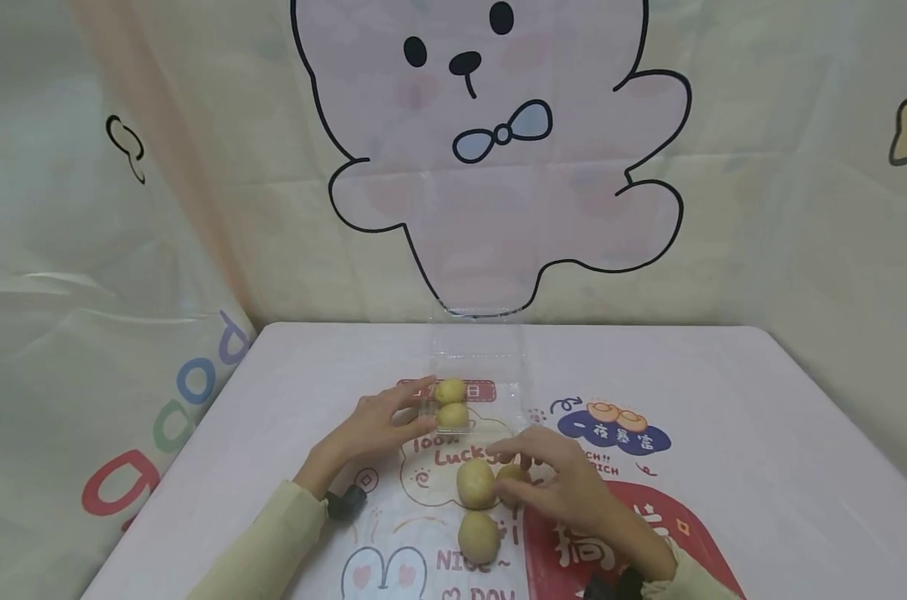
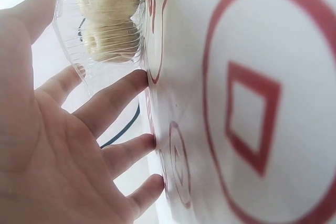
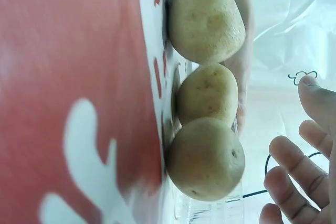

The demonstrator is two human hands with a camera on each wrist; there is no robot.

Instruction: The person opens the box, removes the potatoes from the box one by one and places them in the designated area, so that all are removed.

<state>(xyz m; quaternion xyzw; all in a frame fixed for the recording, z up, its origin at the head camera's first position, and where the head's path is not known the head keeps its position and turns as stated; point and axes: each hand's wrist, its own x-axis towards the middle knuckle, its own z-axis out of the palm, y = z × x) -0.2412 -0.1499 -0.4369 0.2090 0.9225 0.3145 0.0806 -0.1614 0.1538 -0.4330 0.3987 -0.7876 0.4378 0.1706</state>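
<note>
A clear plastic box (image 1: pixel 508 407) stands on the table with its lid (image 1: pixel 478 333) raised at the back. Two potatoes, a rear one (image 1: pixel 450 390) and a front one (image 1: pixel 452 416), sit along its left side. My left hand (image 1: pixel 384 419) rests beside that side, fingers spread, touching the box's edge and the tabletop. Three more potatoes lie in front of the box: one in the middle (image 1: pixel 476 483), one nearer me (image 1: pixel 479 538) and one at the right (image 1: pixel 513 478). Over the right one hovers my right hand (image 1: pixel 562 482), fingers loosely bent and apart from the potatoes in the right wrist view.
A printed white cover (image 1: pixel 333 350) with red patches lies over the table (image 1: pixel 648 358). Behind it hangs a curtain (image 1: pixel 761 208) with a cartoon bear. Dark wrist straps (image 1: pixel 347 503) sit at both cuffs.
</note>
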